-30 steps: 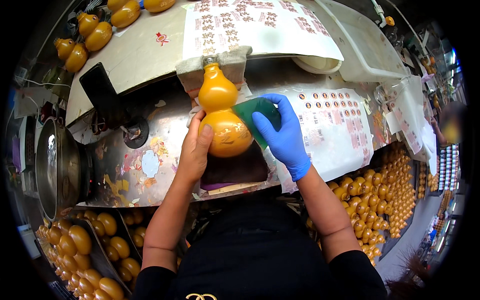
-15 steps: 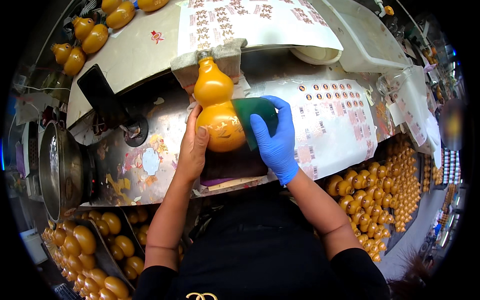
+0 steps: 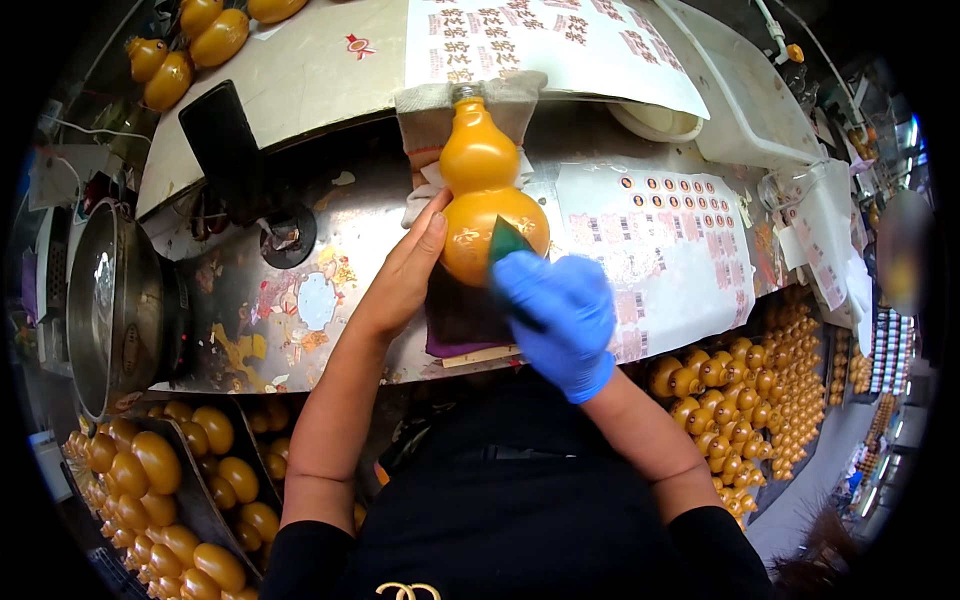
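An orange-yellow gourd-shaped bottle (image 3: 480, 160) lies on the work surface, its narrow neck pointing away onto a folded grey cloth (image 3: 418, 118). Pale lettering marks its lower bulb. My bare left hand (image 3: 408, 265) rests against the bulb's left side, fingers stretched out along it and partly hidden behind it. In a blue glove, my right hand (image 3: 565, 320) grips a dark green flat scraper (image 3: 508, 240) and presses it to the front right of the bulb. Some motion blur lies over the glove.
To the right lies a sheet of printed stickers (image 3: 660, 240); another sheet (image 3: 560, 50) covers the raised shelf. A phone on a stand (image 3: 222, 140) and a metal pan (image 3: 105, 310) stand left. Many gourd bottles (image 3: 740, 370) fill racks below on both sides. A white tub (image 3: 745, 90) stands back right.
My right hand has swung down and inward, turning the green scraper from flat along the bottle's side to edge-on across its lower bulb. The whole view has shifted slightly.
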Available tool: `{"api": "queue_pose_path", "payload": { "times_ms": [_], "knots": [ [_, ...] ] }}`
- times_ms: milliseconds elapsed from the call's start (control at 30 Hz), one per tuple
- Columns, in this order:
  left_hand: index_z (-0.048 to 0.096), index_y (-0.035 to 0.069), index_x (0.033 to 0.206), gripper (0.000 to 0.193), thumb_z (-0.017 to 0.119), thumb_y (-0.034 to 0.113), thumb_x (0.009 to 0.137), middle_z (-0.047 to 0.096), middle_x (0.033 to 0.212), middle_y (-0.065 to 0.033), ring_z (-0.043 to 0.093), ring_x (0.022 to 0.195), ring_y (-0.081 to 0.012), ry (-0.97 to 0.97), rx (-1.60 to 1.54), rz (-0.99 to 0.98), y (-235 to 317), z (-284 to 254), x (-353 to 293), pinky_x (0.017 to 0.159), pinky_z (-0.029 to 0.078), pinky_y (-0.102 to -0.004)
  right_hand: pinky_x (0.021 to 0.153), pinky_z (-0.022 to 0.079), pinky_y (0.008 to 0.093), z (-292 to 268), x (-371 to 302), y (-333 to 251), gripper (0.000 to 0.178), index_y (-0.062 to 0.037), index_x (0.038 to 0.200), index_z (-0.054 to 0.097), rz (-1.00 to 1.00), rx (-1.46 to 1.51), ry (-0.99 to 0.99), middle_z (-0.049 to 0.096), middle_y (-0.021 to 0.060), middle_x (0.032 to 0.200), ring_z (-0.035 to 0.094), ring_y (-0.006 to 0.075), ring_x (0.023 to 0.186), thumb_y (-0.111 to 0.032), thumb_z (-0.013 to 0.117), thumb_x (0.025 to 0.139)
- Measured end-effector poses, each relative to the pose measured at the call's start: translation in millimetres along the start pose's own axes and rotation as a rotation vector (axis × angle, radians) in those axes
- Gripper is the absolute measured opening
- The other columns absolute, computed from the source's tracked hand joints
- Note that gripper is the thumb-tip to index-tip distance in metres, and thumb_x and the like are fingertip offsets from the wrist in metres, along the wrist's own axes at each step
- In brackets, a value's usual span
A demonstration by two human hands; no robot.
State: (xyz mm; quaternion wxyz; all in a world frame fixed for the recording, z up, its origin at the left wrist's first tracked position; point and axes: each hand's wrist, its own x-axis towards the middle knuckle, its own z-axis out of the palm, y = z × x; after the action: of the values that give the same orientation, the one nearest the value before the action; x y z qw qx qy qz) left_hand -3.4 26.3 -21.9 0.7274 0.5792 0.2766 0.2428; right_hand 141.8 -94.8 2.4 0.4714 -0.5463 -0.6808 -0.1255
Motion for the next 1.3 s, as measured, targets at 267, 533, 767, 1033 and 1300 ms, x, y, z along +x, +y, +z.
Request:
{"api": "queue_pose_path", "payload": {
  "times_ms": [267,533,767,1033,1300],
  "knots": [
    [0.025,-0.003,0.147,0.062,0.033,0.04,0.103,0.036,0.148,-0.0147,0.032,0.138,-0.0212,-0.06,-0.019,0.021,0.5,-5.7,2.5,0.113,0.022,-0.0303,0.063,0.044,0.0281,18.5,-11.1,-21.9,0.035,-0.0102,0.103,0.067,-0.155,-0.077,-0.287,0.064,0.0007,0.105,0.058,0.015,0.081,-0.014,0.071,0.068],
    [0.025,-0.005,0.147,0.062,0.034,0.039,0.104,0.034,0.149,-0.0157,0.028,0.14,-0.022,-0.037,0.001,0.037,-1.0,-7.8,1.1,0.114,0.021,-0.0302,0.075,0.044,0.0284,-1.9,-8.4,-6.4,0.03,-0.0184,0.097,0.071,-0.12,-0.166,-0.117,0.066,-0.0052,0.105,0.06,0.0137,0.096,-0.009,0.071,0.068],
    [0.026,-0.003,0.147,0.058,0.032,0.036,0.104,0.032,0.15,-0.0157,0.027,0.141,-0.0224,-0.024,0.024,-0.006,6.4,-3.3,-2.0,0.114,0.019,-0.031,0.076,0.046,0.0291,-10.5,-25.1,-1.3,0.028,-0.0168,0.101,0.069,-0.172,-0.087,-0.437,0.066,-0.0029,0.102,0.062,0.0147,0.093,-0.011,0.069,0.074],
    [0.037,-0.006,0.141,0.053,0.033,0.031,0.104,0.043,0.144,-0.0171,0.036,0.136,-0.0226,0.074,0.112,0.053,-7.3,-10.8,4.9,0.112,0.025,-0.03,0.08,0.051,0.0298,-18.9,69.8,34.5,0.028,-0.0016,0.112,0.06,0.529,0.487,-0.461,0.064,0.0116,0.101,0.063,0.0189,0.091,-0.009,0.068,0.086],
    [0.063,0.006,0.116,0.031,0.057,0.02,0.089,0.057,0.118,-0.0147,0.053,0.11,-0.0309,0.502,0.925,0.623,62.0,-2.8,56.2,0.095,0.038,-0.0413,0.083,0.05,0.0278,-3.3,81.2,65.3,0.027,-0.0005,0.11,0.06,0.454,0.423,-0.314,0.065,0.0084,0.098,0.062,0.014,0.09,-0.011,0.068,0.086]
  ]
}}
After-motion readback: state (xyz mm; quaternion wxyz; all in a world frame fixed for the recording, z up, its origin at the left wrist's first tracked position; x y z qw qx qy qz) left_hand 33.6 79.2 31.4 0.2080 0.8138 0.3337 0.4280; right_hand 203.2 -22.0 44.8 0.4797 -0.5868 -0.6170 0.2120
